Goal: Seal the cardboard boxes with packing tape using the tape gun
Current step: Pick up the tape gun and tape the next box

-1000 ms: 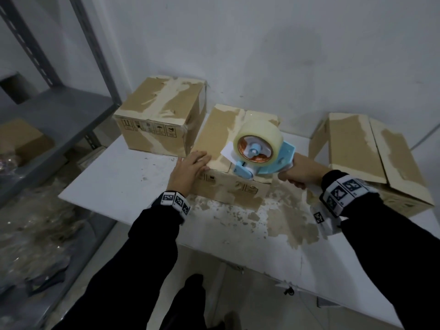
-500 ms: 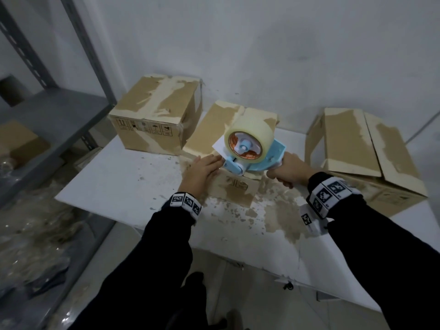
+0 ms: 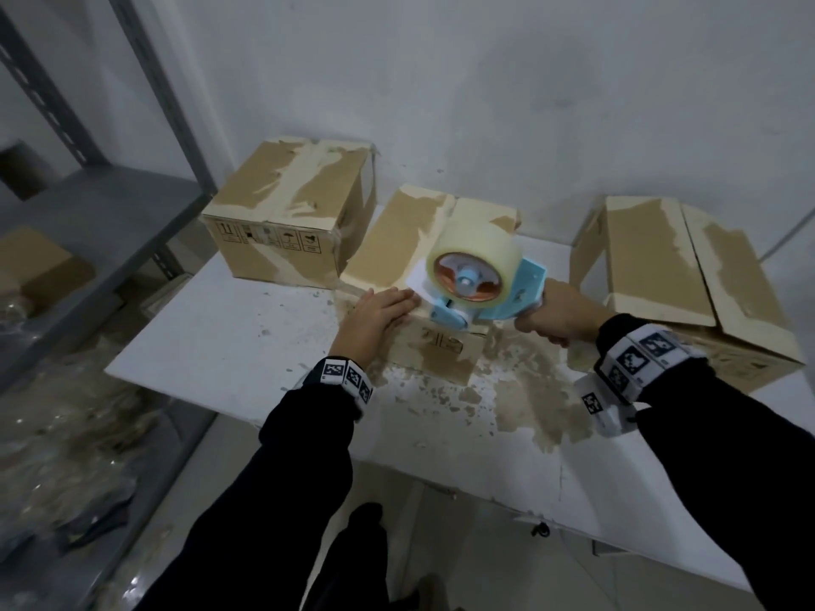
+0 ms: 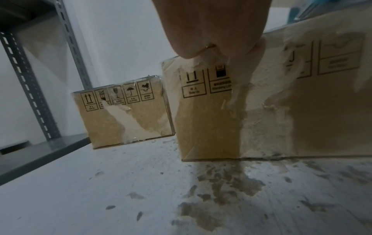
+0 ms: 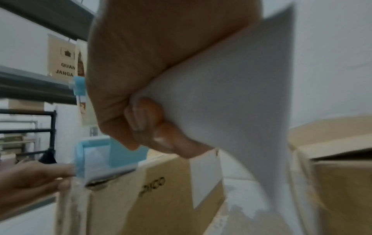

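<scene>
1. Tape gun [image 3: 480, 282], blue, clear roll: nose down on the near top edge of the middle box [image 3: 410, 240], mid-table [image 3: 229, 341], likely to break or anchor the strip there.
2. Right hand [image 3: 551, 315] wraps the handle, pulling toward the person.
3. Left hand [image 3: 375, 315], fingers flat, presses the box's near corner beside the nose; apparently bracing it.
4. Sealed box [image 3: 286, 222] at left; flapped box [image 3: 670, 275] at right.

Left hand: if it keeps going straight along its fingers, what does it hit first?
Most likely the tape gun: the left hand lies flat on the middle box, fingertips almost at the gun's front end. Depth is unclear; it may already touch it.
</scene>
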